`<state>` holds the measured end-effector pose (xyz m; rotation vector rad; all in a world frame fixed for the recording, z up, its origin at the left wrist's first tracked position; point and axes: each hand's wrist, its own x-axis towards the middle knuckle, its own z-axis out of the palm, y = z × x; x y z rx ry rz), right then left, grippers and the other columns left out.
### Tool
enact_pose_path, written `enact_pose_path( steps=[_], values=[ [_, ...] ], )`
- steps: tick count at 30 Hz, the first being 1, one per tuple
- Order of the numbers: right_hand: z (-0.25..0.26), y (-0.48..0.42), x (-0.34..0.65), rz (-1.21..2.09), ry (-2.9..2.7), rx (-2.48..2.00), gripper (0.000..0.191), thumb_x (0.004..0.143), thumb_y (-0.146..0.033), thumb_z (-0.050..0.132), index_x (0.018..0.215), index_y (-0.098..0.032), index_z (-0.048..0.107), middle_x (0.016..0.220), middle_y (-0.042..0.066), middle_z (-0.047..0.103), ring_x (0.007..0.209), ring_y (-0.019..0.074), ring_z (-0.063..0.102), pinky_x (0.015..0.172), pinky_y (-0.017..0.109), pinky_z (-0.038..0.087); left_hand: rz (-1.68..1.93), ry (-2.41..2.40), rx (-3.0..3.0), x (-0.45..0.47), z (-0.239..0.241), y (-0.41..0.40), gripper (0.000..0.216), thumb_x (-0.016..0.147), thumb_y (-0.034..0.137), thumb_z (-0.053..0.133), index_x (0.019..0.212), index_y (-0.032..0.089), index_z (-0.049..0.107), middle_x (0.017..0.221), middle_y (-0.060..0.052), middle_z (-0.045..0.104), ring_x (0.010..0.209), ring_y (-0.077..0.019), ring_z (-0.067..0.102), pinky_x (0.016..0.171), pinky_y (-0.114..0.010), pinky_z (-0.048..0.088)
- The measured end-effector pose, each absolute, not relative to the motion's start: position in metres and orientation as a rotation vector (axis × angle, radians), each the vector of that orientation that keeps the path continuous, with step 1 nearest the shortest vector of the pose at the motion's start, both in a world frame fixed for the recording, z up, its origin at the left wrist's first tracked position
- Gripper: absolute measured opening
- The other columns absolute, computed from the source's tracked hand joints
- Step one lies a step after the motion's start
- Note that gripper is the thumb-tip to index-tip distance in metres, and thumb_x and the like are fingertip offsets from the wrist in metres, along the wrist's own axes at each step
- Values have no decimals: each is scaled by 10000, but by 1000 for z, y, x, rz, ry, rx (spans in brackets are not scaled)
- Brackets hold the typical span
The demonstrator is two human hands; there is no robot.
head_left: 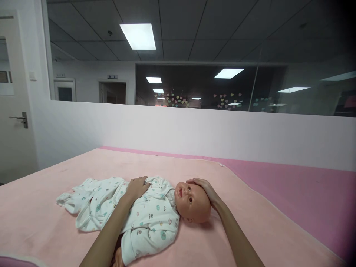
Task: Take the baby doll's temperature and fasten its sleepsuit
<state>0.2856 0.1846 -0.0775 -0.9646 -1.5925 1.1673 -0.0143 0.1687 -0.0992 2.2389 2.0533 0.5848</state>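
A baby doll (194, 207) lies on its back on a peach-coloured sheet, its head toward the right. It wears white printed pyjamas (152, 215), with the trouser legs stretching to the left. My left hand (137, 187) rests flat on the doll's clothed belly, fingers extended over the cloth. Against the far side and top of the doll's head lies my right hand (204, 188), its fingers stretched out and slightly curved along the scalp. One doll hand (118, 257) pokes out of the near sleeve beside my left forearm.
The peach sheet (264, 222) covers most of the bed, with a pink surface (292, 189) showing to the right and behind. A white half wall (194, 129) topped by glass borders the far side. A door (19, 122) stands at the left.
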Motion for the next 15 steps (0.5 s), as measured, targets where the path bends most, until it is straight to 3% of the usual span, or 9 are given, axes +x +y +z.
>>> enact_pose_path(
  steps=[3, 9, 15],
  values=[
    [-78, 186, 286, 1154, -1541, -965, 317, 681, -400, 575, 853, -153, 674, 1037, 58, 631, 1037, 216, 532, 919, 309, 386, 583, 2051, 2236, -14, -99, 169, 425, 808, 386, 325, 1153, 209, 499, 1067, -78, 617, 1023, -239, 537, 900, -355, 348],
    [-75, 178, 286, 1291, -1574, -986, 421, 711, -472, 530, 839, -102, 683, 864, 93, 675, 875, 243, 603, 814, 332, 436, 589, 2052, 2242, -15, -99, 169, 426, 807, 387, 323, 1159, 219, 495, 1064, -75, 618, 1021, -232, 540, 896, -351, 349],
    [-76, 182, 286, 1276, -1558, -980, 410, 702, -462, 540, 841, -104, 683, 894, 92, 671, 910, 245, 594, 856, 346, 423, 584, 2056, 2237, -14, -99, 169, 411, 805, 377, 330, 1149, 233, 502, 1058, -66, 621, 1022, -227, 539, 896, -345, 344]
  ],
)
